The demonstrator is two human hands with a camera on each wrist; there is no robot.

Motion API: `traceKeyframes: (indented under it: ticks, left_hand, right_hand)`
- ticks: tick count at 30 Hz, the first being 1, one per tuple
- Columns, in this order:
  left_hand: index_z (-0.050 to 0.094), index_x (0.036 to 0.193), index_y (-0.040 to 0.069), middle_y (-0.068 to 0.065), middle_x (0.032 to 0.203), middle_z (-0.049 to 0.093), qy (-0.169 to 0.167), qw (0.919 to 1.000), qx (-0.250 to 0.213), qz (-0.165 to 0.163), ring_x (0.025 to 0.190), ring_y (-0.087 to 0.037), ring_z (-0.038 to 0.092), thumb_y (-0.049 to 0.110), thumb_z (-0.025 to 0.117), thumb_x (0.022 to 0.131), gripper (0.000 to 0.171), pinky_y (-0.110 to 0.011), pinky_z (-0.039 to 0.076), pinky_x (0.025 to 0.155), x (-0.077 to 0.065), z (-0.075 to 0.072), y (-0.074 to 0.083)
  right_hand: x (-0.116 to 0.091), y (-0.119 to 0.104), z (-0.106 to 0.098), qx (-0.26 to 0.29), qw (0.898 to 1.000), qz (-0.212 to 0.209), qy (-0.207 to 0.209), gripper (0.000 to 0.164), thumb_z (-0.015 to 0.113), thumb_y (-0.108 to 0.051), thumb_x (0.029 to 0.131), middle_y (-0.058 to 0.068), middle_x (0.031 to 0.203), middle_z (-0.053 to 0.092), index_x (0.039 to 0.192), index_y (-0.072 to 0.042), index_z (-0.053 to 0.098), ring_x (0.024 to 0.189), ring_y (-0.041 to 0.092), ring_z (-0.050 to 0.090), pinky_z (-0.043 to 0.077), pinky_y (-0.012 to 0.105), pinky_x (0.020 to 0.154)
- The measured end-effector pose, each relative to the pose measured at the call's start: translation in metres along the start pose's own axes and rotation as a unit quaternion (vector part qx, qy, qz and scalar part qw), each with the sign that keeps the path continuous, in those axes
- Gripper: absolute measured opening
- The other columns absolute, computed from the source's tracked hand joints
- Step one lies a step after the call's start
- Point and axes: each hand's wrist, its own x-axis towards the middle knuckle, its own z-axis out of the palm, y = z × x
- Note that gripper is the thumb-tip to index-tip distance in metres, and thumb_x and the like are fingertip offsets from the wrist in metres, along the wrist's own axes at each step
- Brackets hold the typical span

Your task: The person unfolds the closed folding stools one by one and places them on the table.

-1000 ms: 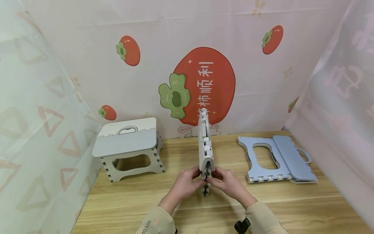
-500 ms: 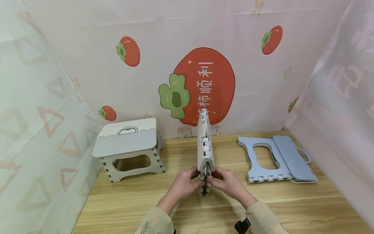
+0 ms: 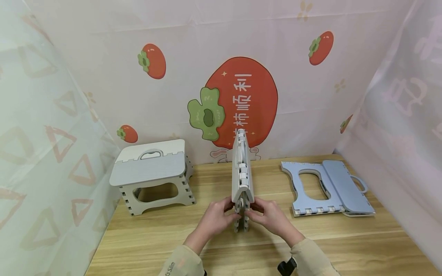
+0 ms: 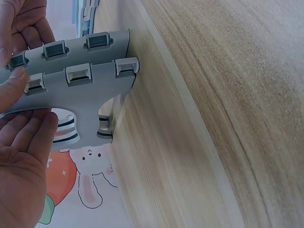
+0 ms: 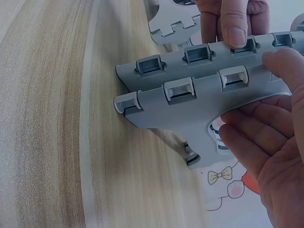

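A grey and white folding stool (image 3: 243, 172) stands on its legs at the middle of the table, partly unfolded, its top folded up into a narrow peak. My left hand (image 3: 216, 216) grips the left leg panel, thumb on its near edge and fingers round its outer side. On the other side, my right hand (image 3: 271, 217) grips the right leg panel in the same way. Both wrist views show a gap between the two leg panels (image 4: 90, 80), whose hinge slots line the edges. The left panel's outer face is hidden in the head view.
An unfolded grey and white stool (image 3: 148, 168) with a handle stands at the left on the wooden table (image 3: 155, 245). A blue folding stool (image 3: 345, 184) lies folded flat at the right. A printed cloth (image 3: 221, 30) hangs behind and along both sides.
The stool's two leg panels have spread apart, widening the gap between them and the peak of the top. My left hand has shifted slightly left; the right has barely moved.
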Motion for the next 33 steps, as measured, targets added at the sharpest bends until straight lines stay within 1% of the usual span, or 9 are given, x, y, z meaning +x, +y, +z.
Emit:
traceKeyframes:
  ticks: [17, 33]
  left_hand:
    - [0.064, 0.134, 0.007, -0.011, 0.123, 0.073, 0.009, 0.9999, 0.001, 0.013, 0.114, -0.026, 0.070, 0.015, 0.080, 0.089, 0.049, -0.037, 0.057, 0.097, -0.0022, -0.0011, -0.0004]
    - [0.065, 0.133, 0.008, -0.011, 0.124, 0.073, 0.007, 0.9999, 0.001, 0.015, 0.114, -0.024, 0.070, 0.014, 0.081, 0.089, 0.048, -0.036, 0.057, 0.098, -0.0021, -0.0027, -0.0004]
  right_hand:
    - [-0.0009, -0.0008, 0.0001, -0.002, 1.000, 0.004, 0.000, 0.036, 0.071, -0.025, 0.099, 0.020, 0.120, 0.072, 0.126, -0.002, 0.067, 0.110, 0.037, 0.071, 0.059, 0.040, 0.094]
    - [-0.0025, 0.0001, -0.0011, -0.005, 1.000, -0.002, 0.001, 0.038, 0.070, -0.025, 0.099, 0.021, 0.120, 0.072, 0.129, -0.002, 0.066, 0.109, 0.038, 0.071, 0.059, 0.040, 0.093]
